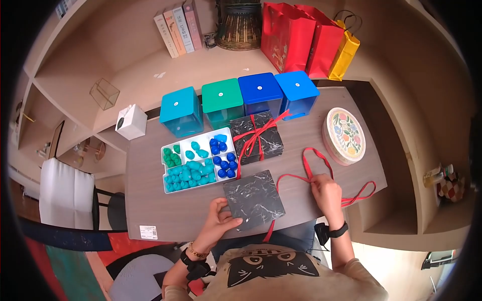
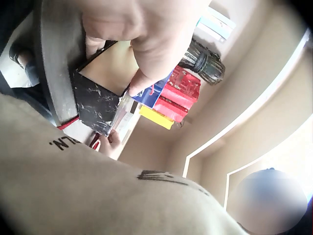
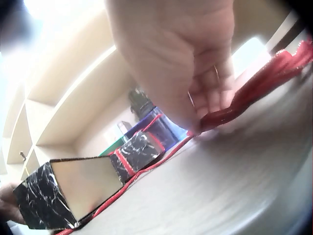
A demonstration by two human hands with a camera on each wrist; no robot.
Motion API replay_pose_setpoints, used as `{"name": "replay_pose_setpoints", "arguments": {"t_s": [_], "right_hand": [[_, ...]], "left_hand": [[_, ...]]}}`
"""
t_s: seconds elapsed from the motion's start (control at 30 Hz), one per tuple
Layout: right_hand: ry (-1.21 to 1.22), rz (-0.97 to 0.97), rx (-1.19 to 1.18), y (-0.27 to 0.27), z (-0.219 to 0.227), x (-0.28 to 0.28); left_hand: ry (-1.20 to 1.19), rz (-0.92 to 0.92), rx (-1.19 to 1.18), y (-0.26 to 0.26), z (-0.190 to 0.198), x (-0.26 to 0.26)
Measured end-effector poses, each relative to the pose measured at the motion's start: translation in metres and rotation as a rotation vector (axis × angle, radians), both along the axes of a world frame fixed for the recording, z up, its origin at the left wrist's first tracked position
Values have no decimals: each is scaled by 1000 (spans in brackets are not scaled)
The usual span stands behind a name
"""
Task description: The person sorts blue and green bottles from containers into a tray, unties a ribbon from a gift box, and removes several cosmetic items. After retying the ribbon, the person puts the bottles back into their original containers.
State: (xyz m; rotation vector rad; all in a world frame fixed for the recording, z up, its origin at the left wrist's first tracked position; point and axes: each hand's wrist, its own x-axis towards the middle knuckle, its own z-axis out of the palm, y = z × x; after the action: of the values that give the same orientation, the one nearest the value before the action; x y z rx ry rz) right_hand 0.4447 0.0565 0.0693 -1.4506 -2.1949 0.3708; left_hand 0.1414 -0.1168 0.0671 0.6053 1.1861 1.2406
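A black marble-patterned gift box (image 1: 254,199) is near the table's front edge, a pale beige face showing between its black edges in the right wrist view. My left hand (image 1: 219,220) grips its left side, thumb at the near edge of the top. To the right, my right hand (image 1: 327,194) pinches a red ribbon (image 1: 292,176) between thumb and fingers, low over the table. The ribbon runs from those fingers to the box's right side, and a red tail (image 1: 269,232) hangs at the front edge. More ribbon loops lie around the right hand.
Behind stands a second marble box (image 1: 268,143) tied with red ribbon. Left of it, a white divided tray (image 1: 163,176) holds green, teal and blue pieces. Several lidded bins (image 1: 221,94) line the back; a round floral tin (image 1: 346,135) sits right. Red bags (image 1: 286,40) are on the shelf.
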Motion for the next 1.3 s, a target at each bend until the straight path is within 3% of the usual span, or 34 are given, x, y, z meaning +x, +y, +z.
{"name": "replay_pose_setpoints", "arguments": {"t_s": [0.13, 0.23, 0.3, 0.33, 0.43, 0.57, 0.63, 0.73, 0.83, 0.9, 0.97, 1.03, 1.1, 1.23, 1.3], "right_hand": [[313, -40, -156, 1, 25, 17], [497, 65, -265, -12, 51, 17], [537, 229, -275, -25, 69, 7], [433, 370, -210, -28, 76, 6], [490, 700, -347, -47, 89, -13], [461, 1103, -347, -56, 95, -38], [484, 1095, -319, -53, 101, -42], [606, 963, -340, -47, 96, -30], [560, 729, -496, -39, 100, -5], [540, 682, -439, -33, 98, 2], [510, 464, -311, -19, 97, 20], [596, 371, -307, -10, 91, 30], [512, 283, -371, -5, 105, 35], [369, 419, -198, 5, 120, 22], [312, 426, -34, 15, 121, 16]], "left_hand": [[118, -51, 55, 6, -12, 5], [681, -209, 38, 10, 0, -1], [1105, -119, 192, 12, 12, 4], [1315, -68, 271, 13, 21, 8], [1304, -82, 581, 25, 68, 25], [1023, -528, 887, 43, 84, 43], [876, -680, 708, 43, 74, 40], [661, -766, 557, 42, 89, 16], [607, -547, 390, 24, 91, -21], [695, -458, 359, 15, 107, -37], [629, -149, 239, -9, 118, -80], [635, -47, 122, -30, 129, -112], [779, -117, 159, -41, 139, -133], [1039, -202, 173, -51, 172, -135], [1137, -127, 192, -58, 186, -138]]}}
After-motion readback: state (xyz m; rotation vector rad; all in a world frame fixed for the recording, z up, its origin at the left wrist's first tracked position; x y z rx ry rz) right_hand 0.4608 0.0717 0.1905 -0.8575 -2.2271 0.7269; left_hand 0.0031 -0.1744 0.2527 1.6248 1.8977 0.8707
